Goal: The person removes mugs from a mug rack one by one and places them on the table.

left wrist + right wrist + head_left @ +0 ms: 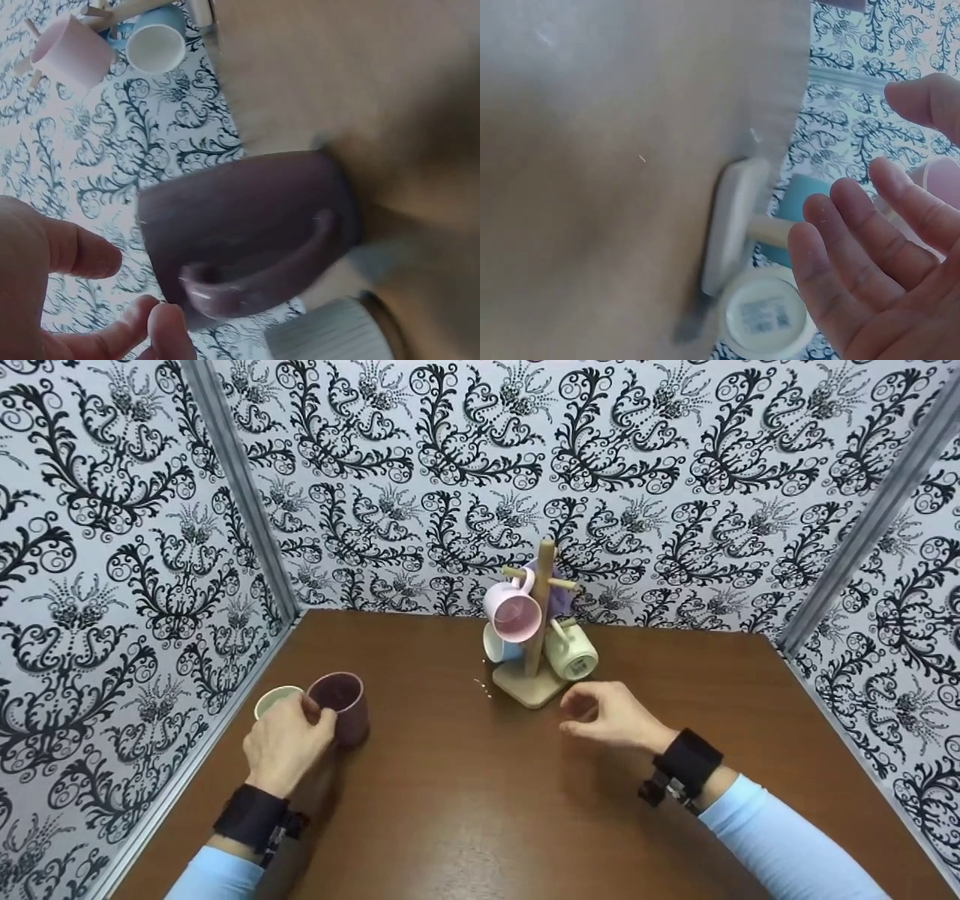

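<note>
A dark purple mug [352,718] stands on the table at the left. My left hand [289,739] is at its handle [259,289]; in the left wrist view the thumb is apart from the fingers and neither is wrapped round the handle. Partly hidden behind that hand is a pale cream cup [276,696]. My right hand [611,716] hovers in front of a wooden mug rack [531,690], its loosely bent fingers [877,247] holding nothing. A pink mug [504,598], a pale blue mug [506,651], a cream mug [568,652] and a lilac mug [559,601] hang there.
Small white specks [484,686] lie on the brown table [450,810] left of the rack's base. Patterned walls [360,510] with grey metal corner posts [247,495] enclose the table at the back and sides.
</note>
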A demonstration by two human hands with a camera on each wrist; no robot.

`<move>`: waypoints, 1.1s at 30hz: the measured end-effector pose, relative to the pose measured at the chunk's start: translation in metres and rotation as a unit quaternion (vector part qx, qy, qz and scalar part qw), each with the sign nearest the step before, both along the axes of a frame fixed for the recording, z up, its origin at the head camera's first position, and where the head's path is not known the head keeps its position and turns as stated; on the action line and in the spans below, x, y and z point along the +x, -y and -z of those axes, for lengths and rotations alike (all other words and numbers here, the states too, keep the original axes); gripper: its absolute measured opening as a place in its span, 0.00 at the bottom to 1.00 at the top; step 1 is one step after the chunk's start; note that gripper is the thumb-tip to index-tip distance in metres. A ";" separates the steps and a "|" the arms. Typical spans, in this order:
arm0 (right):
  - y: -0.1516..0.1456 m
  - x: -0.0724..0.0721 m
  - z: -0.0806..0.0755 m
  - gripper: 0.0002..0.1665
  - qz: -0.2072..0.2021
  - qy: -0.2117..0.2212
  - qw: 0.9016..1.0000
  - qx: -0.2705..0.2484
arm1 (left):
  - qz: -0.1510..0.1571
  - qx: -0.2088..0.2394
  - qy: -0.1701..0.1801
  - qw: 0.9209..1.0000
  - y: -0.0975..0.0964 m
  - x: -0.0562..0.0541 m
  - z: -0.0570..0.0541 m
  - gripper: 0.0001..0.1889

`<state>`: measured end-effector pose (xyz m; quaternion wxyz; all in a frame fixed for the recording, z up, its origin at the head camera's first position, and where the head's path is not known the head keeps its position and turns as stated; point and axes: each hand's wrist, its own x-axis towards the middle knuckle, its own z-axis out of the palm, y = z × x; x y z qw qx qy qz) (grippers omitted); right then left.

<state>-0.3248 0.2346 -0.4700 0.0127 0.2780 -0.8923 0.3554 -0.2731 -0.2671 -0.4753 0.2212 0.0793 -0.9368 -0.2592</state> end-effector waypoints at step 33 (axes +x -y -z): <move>0.035 -0.068 -0.143 0.20 0.185 -0.146 0.969 0.071 | 0.167 -0.172 0.044 0.970 -0.248 -0.142 -0.167 0.11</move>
